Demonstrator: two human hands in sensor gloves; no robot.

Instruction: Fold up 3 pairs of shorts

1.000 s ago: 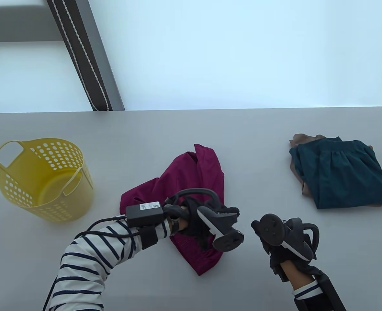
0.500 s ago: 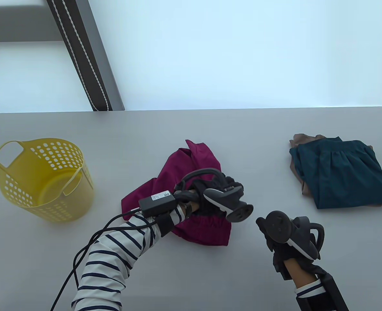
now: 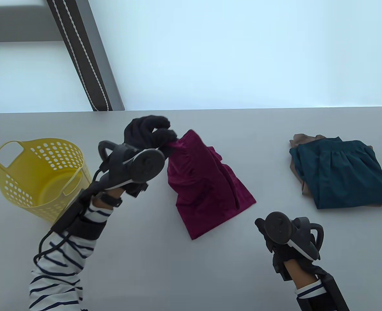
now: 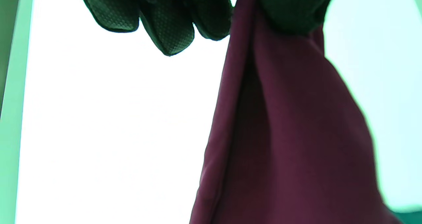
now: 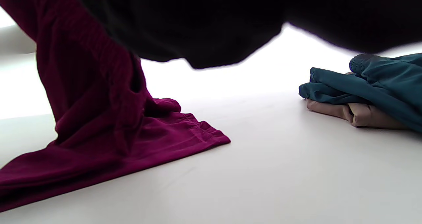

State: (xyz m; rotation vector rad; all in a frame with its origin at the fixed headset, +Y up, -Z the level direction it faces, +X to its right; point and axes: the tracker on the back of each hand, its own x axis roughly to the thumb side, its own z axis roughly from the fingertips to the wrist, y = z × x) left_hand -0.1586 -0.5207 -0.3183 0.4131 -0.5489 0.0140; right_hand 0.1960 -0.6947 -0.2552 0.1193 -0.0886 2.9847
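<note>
Shorts, the maroon pair [image 3: 207, 188], hang from the left hand [image 3: 149, 131], which pinches one corner of the waistband between thumb and fingertips [image 4: 171, 36] and holds it raised. From that pinch the cloth slopes down and to the right, so its long axis runs from the left hand toward the right hand [image 3: 288, 239]; the lower end lies spread on the worktop [image 3: 145, 259] just left of the right hand.

The right hand hovers low over the worktop and grips nothing; whether its fingers are straight or curled cannot be told, since the tracker covers them from above and the wrist view shows only a dark shape. It is the nearer hand to the free lower edge, so taking that edge to stretch the pair flat looks like its job.

Further right of the right hand, a teal pair [image 3: 343, 171] sits folded on top of a tan pair [image 5: 359, 115]. Left of the left hand stands a yellow basket [image 3: 19, 188].

No readable brand, label or writing shows anywhere.
</note>
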